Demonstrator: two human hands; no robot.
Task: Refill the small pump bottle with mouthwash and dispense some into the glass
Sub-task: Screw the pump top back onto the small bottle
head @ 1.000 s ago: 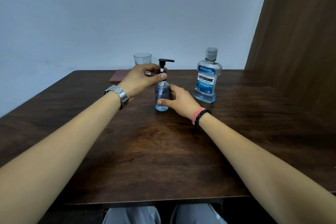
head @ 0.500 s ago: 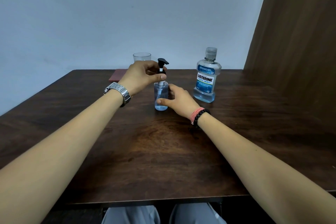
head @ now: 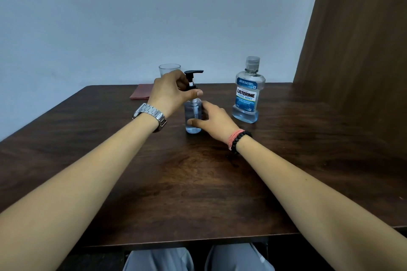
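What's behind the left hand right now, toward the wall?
Behind the left hand stands the glass; only its rim and upper wall show. Its lower part and any contents are covered. A reddish cloth lies beside it, partly hidden.

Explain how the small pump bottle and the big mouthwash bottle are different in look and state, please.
The small pump bottle has a black pump head and no label; the mouthwash bottle has a clear screw cap and a blue label. The pump bottle is slim and shorter; the mouthwash bottle is wide and taller. Both hands, left hand and right hand, hold the pump bottle; the mouthwash bottle stands untouched. Both are clear and upright on the table.
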